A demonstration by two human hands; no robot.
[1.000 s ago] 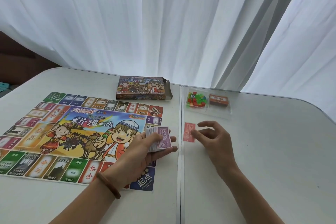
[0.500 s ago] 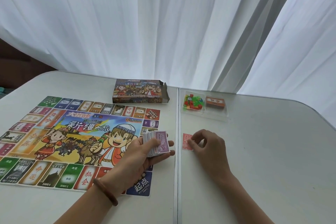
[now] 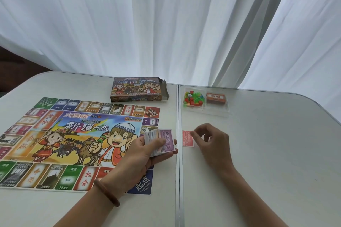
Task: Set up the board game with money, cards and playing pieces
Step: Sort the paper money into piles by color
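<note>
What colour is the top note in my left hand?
Purple, atop the money stack; head view.

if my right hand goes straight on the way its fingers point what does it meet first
The red note, flat on the table left of the right hand; its fingertips look at the note's edge, though contact is hard to judge. Beyond lies the left hand holding the stack of notes.

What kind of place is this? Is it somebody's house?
Probably a room indoors, maybe a home, beside a window: daylight glows through white curtains, and a game board lies on a pale table.
</note>
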